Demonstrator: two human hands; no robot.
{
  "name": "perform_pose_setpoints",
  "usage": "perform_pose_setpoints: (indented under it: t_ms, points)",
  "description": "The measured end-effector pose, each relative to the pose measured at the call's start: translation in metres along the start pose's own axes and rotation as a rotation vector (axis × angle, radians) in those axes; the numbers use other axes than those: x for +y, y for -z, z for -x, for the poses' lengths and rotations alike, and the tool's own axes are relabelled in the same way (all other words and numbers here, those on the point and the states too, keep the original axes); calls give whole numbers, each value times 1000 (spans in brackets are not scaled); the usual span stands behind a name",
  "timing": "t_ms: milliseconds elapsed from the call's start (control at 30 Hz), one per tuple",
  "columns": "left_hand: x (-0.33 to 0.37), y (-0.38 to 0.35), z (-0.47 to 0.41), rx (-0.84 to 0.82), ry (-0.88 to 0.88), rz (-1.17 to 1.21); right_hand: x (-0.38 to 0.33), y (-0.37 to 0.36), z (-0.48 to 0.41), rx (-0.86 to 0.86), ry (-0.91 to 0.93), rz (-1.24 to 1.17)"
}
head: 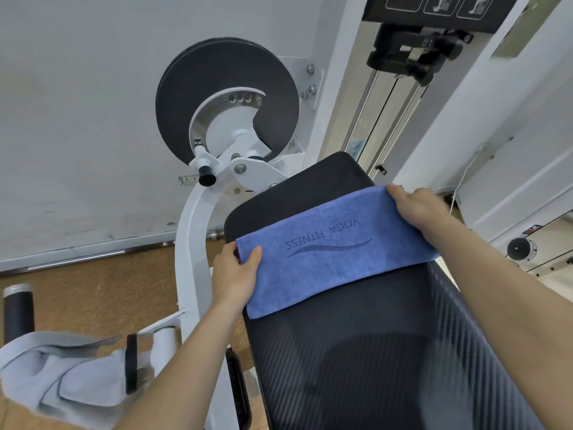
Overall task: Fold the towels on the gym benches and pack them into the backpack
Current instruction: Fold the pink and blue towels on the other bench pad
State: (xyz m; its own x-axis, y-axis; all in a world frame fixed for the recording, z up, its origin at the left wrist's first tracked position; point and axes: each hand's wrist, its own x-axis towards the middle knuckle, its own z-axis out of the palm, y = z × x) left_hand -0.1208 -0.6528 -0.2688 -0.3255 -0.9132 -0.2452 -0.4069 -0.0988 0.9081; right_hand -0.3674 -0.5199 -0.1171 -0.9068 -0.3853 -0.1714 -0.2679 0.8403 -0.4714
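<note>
1. Head view, looking down on a gym machine seat; its black ribbed pad serves as the tabletop (pixel 356 352).
2. Blue towel (pixel 335 259): folded to a long strip, lying flat & crosswise on the far half of the tabletop. Both ends reach the pad's side edges. "YOGA FITNESS" logo faces up, upside-down to the wearer.
3. Left hand (pixel 235 274): at the towel's L end, near the far corner. Thumb on top, fingers curled beneath, pinching the cloth.
4. Right hand (pixel 417 204): at the towel's far R corner. Thumb lies on top along the far edge. The other fingers fold over the towel's end, tips hidden; the hand grips the corner.
5. Grey bag (pixel 62 377): lower L, below seat level, beside the white frame arm (pixel 189 243). Blurred; a pocket & a black strap show.
6. Surroundings: black disc (pixel 228 100) w/ white pivot plate beyond the seat, steel guide rods (pixel 387 113) at upper R, black foam roller (pixel 18 315) at far L, brown floor (pixel 93 283).
</note>
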Motion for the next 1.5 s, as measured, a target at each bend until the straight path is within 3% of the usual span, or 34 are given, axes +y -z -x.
perform_pose_setpoints:
  t_ms: [67, 200, 333, 433, 567, 633, 700, 767, 900, 1067, 1233, 1333, 1500]
  points:
    - [0, -2, 8, -14, 41, 80, 6, 1, -3, 7, 22, -26]
    - [8, -3, 24, 9, 64, 125, 3, -9, 11, 158, 247, 186]
    - [6, 11, 56, 55, 120, 450, -5, -11, 24, 236, 369, 272]
    - [-18, 23, 77, 156, 172, 489, -9, -27, 37, 300, 440, 377]
    - [-35, 27, 94, 93, 267, 522, -22, -58, 80, 513, 667, 559]
    - [-39, 26, 96, 53, 261, 532, -27, -82, 108, 414, 904, 533]
    - [-45, 27, 99, 1, 247, 544, -20, -117, 130, 156, 1041, 608]
    - [-48, 29, 105, -42, 228, 550, -4, -142, 138, -63, 1001, 765]
    - [-49, 29, 109, -117, 207, 568, 8, -151, 134, -130, 960, 757]
    - [-38, 35, 108, 30, 99, 450, 3, -150, 137, -144, 920, 703]
    - [-39, 77, 110, 142, 5, 236, 7, -145, 144, -46, 859, 682]
    - [-43, 95, 110, 109, 28, 130, 19, -146, 140, -16, 843, 710]
    - [6, 91, 108, 80, -68, 188, 16, -149, 146, -21, 851, 668]
